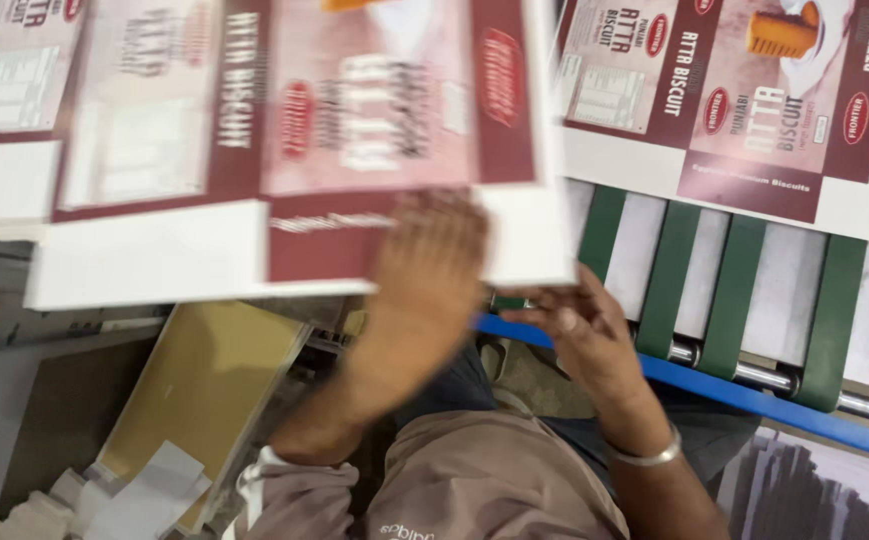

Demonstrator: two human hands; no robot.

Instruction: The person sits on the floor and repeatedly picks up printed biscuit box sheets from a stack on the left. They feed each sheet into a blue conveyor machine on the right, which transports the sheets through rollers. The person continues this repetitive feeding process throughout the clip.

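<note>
Item: printed carton sheet (294,140), flat, maroon and pink panels with white margins, blurred by motion. It lies tilted across the upper left of my view, its lower right corner reaching down to my hands.

My left hand (424,290): flat and open, fingers spread, palm pressed on the sheet's lower edge. It grips nothing; it only bears on the surface.

My right hand (579,330): under the sheet's lower right corner, fingers loosely curled and touching that corner from below. I cannot tell whether they pinch it. A metal bangle (644,455) sits on that wrist.

Second printed carton sheet (744,110): same pattern, lying on the green conveyor belts (744,290) at upper right, apart from my hands.

Blue rail (754,400): runs along the near edge of the belts, just beside my right hand.

Yellowish board (204,380): lower left, with white paper scraps (144,490) on it.
</note>
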